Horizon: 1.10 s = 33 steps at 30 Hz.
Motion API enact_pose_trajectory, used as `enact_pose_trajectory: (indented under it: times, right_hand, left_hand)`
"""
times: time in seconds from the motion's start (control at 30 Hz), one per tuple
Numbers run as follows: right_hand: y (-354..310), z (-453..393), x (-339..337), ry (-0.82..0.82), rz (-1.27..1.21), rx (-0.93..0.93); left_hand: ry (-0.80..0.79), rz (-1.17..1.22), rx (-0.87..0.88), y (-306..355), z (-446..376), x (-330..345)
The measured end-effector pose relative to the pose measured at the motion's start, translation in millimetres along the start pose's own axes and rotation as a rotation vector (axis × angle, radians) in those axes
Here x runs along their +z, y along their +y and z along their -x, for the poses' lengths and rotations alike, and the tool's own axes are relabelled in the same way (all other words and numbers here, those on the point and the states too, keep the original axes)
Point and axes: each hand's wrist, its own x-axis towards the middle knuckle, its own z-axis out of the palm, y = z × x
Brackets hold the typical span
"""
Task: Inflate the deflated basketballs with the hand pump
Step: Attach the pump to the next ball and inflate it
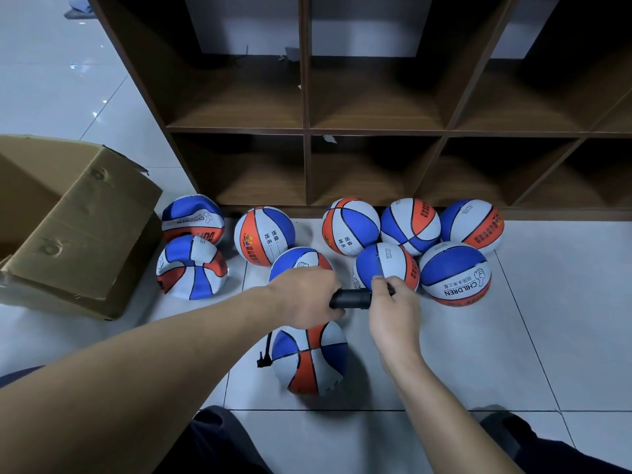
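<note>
A black hand pump [350,299] lies level between my hands above the floor. My left hand [307,295] grips its barrel and my right hand [393,304] grips the handle end. A thin black hose [266,354] runs from the pump down to the left side of a blue, white and orange basketball [311,359] on the tiles just below my hands. Several more basketballs of the same colours lie along the shelf foot. Two at the left, one [191,266] in front and one [193,218] behind, look dented and soft. Those at the right, such as the ball [456,273] marked CHILDREN, look round.
An open cardboard box [75,227] lies on its side at the left. A dark wooden cubby shelf [376,131] fills the back. Pale floor tiles [513,336] stretch to the right. My knees in dark trousers sit at the bottom edge.
</note>
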Motion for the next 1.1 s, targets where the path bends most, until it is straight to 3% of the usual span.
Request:
enact_pose_trajectory:
  times: [0.17, 0.47, 0.67, 1.1]
  right_hand:
    - [-2.9, -20.3, -16.1, -0.127, 0.084, -0.012]
    - [-22.5, -45.9, -71.5, 0.0, -0.029, 0.059]
    - [-13.1, -33.6, -51.9, 0.127, -0.025, -0.021]
    - [-0.2, -16.9, -9.7, 0.101, 0.089, -0.087]
  left_hand:
    - [-0.035, 0.082, -0.005, -3.6, -2.8, 0.2]
    - [-0.111, 0.151, -0.059, -36.7, -1.5, -6.7]
    - [-0.061, 0.033, -0.056, -30.2, -2.8, -1.4]
    - [-0.01, 0.017, -0.032, -13.2, -5.6, 1.9]
